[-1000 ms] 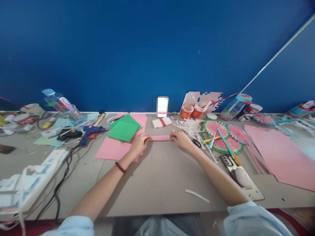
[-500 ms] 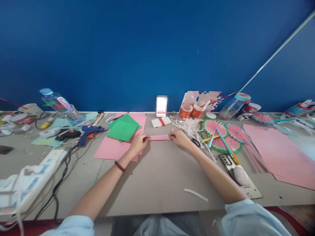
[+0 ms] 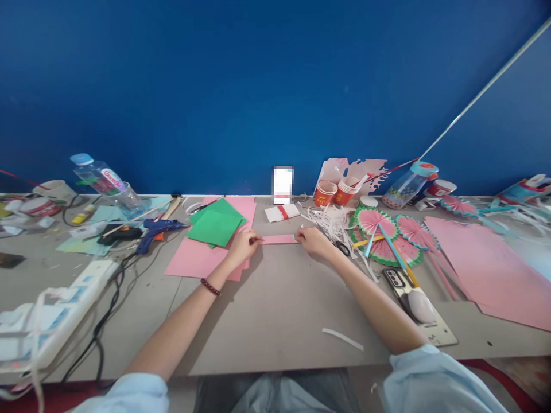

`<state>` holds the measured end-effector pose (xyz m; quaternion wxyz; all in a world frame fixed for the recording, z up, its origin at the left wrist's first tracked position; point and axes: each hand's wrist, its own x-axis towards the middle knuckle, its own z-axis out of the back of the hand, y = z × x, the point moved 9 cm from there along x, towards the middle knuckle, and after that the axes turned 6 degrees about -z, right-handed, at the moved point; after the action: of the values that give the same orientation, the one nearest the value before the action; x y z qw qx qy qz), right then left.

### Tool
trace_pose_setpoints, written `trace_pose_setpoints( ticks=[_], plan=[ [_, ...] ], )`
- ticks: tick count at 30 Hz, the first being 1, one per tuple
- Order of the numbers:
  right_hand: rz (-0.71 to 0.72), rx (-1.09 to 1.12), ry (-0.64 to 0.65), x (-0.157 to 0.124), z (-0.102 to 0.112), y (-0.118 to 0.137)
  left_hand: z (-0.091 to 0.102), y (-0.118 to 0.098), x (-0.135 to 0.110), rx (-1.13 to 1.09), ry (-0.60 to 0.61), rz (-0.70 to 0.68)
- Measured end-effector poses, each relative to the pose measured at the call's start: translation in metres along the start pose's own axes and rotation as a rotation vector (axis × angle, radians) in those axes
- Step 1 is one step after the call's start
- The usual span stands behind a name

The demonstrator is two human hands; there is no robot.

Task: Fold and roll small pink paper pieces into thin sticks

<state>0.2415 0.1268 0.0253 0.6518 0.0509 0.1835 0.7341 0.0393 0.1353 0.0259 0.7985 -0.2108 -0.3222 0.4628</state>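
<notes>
Past a loose white strip (image 3: 342,339), I see the left hand (image 3: 243,246) and right hand (image 3: 317,243) pinching opposite ends of a pink strip (image 3: 279,239), its long axis sideways between them, neither nearer. Behind lies a white packet (image 3: 274,214).

Both arms extended forward and converging toward the midline. Left forearm (image 3: 172,332) runs diagonally inward from lower left; right forearm (image 3: 374,304) mirrors it from lower right. Both bare below the elbow region. Left wrist (image 3: 222,275) roughly in line with its forearm, as is right wrist (image 3: 334,256). Left hand (image 3: 243,246): back upward, fingers curled, thumb and forefinger pinched. Right hand (image 3: 316,242): likewise palm-down, fingers bent, tips pinched together. Hands near level with each other, apart, fingertips pointing inward.
</notes>
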Motion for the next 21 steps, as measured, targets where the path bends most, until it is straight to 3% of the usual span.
trace_pose_setpoints(
  ticks=[14,21],
  plan=[
    [-0.007,-0.068,0.021,0.0009,-0.0018,0.0026,-0.0008,0.003,0.0027,0.052,0.012,0.033],
    [0.003,-0.071,0.018,0.0014,-0.002,0.0044,-0.0017,0.0059,0.0067,-0.039,0.111,0.05]
  ],
)
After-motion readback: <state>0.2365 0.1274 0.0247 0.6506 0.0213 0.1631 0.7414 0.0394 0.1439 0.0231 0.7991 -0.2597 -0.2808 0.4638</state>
